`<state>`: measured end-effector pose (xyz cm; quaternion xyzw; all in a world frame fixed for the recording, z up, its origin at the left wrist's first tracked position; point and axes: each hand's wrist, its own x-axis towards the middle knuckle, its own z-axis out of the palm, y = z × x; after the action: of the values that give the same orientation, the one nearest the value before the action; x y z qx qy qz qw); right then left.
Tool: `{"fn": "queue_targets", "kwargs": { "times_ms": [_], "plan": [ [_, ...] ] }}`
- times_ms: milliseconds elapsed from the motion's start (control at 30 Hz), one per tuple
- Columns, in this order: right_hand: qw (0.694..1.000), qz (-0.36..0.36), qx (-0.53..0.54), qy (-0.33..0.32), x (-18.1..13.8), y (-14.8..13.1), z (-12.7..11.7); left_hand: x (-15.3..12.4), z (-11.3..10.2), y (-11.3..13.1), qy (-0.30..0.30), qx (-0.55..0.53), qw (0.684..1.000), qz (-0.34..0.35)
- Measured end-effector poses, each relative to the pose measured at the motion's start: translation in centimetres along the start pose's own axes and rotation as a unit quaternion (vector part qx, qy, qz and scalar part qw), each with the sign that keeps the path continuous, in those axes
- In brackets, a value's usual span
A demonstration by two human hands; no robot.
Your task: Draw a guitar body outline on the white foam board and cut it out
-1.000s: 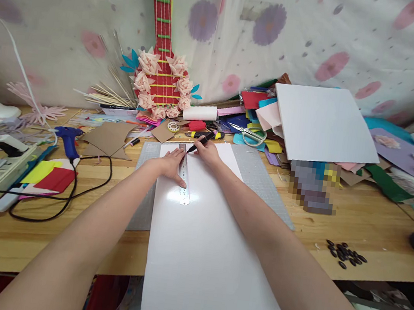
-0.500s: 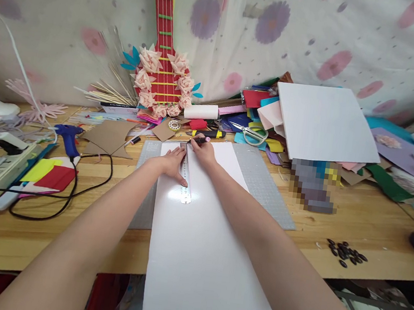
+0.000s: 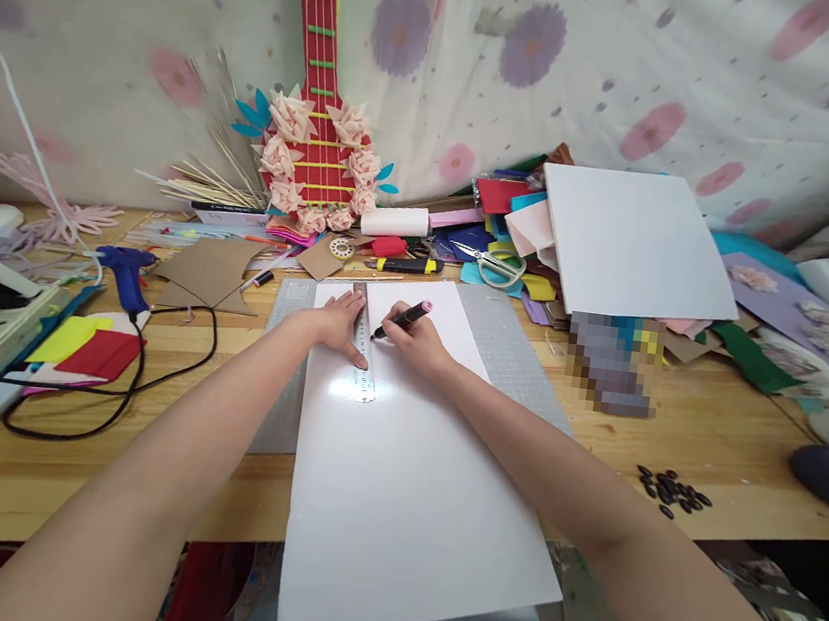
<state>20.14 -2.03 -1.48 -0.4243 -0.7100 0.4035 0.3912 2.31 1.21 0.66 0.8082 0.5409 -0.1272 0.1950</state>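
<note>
Left hand (image 3: 341, 324) spread over the ruler (image 3: 367, 385), pressing it to the white board (image 3: 407, 491); right hand (image 3: 422, 340) grips a black marker (image 3: 405, 317), tip down just beside the ruler's edge; grey cutting mat (image 3: 518, 364) peeks out either side of the white board; beyond its far edge, a red guitar (image 3: 318, 153) ringed with pale roses; well left of it, a blue glue gun (image 3: 127, 277); out to its right, small black ovals (image 3: 671, 490), clustered!

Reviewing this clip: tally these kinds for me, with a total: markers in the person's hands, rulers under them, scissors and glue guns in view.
Marker: 1
Ruler: 1
Scissors: 1
Glue gun: 1
Total: 4
</note>
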Motion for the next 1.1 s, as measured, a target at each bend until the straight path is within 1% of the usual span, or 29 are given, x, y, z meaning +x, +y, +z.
{"fn": "queue_targets", "kwargs": {
  "times_ms": [133,233,267,300,400,433,500,533,600,667,800,967,1100],
  "plan": [
    [0.997,0.02,0.06,-0.048,-2.4,-0.8,-0.3,0.2,0.1,-0.1,0.009,0.005,1.0,0.006],
    [0.991,0.064,0.108,-0.054,-2.9,-0.6,-0.2,0.1,-0.1,0.1,0.005,0.007,1.0,-0.002],
    [0.987,0.082,0.131,-0.038,-2.8,-0.4,-0.3,0.1,-0.2,0.1,0.003,0.007,1.0,-0.004],
    [0.982,0.098,0.16,-0.008,-2.6,-0.1,-0.5,0.0,-0.2,0.2,0.002,0.006,1.0,-0.004],
    [0.952,0.12,0.248,0.132,-1.7,1.2,-1.9,0.0,-0.1,0.0,0.003,0.001,1.0,0.006],
    [0.94,0.122,0.27,0.169,-1.3,1.7,-2.5,0.0,-0.1,-0.1,0.003,0.0,1.0,0.011],
    [0.918,0.127,0.305,0.219,-0.8,2.6,-3.6,0.0,0.0,-0.4,0.003,-0.001,1.0,0.019],
    [0.911,0.13,0.315,0.231,-0.7,3.0,-4.1,0.0,0.0,-0.5,0.003,-0.002,1.0,0.022],
    [0.906,0.134,0.323,0.237,-0.5,3.5,-4.6,-0.2,-0.1,-0.7,0.007,0.001,1.0,0.027],
    [0.91,0.134,0.318,0.231,-0.5,3.7,-4.7,-0.6,-0.4,-0.9,0.014,0.008,1.0,0.026],
    [0.903,0.128,0.336,0.234,-0.6,3.6,-4.5,-1.5,-0.8,-1.9,0.017,0.014,1.0,0.01],
    [0.892,0.119,0.37,0.232,-0.7,3.2,-4.6,-2.6,-0.4,-3.5,0.011,0.01,1.0,-0.001],
    [0.89,0.125,0.374,0.229,-0.8,3.0,-4.6,-3.4,-0.7,-3.3,0.002,-0.004,1.0,-0.004]
  ]
}}
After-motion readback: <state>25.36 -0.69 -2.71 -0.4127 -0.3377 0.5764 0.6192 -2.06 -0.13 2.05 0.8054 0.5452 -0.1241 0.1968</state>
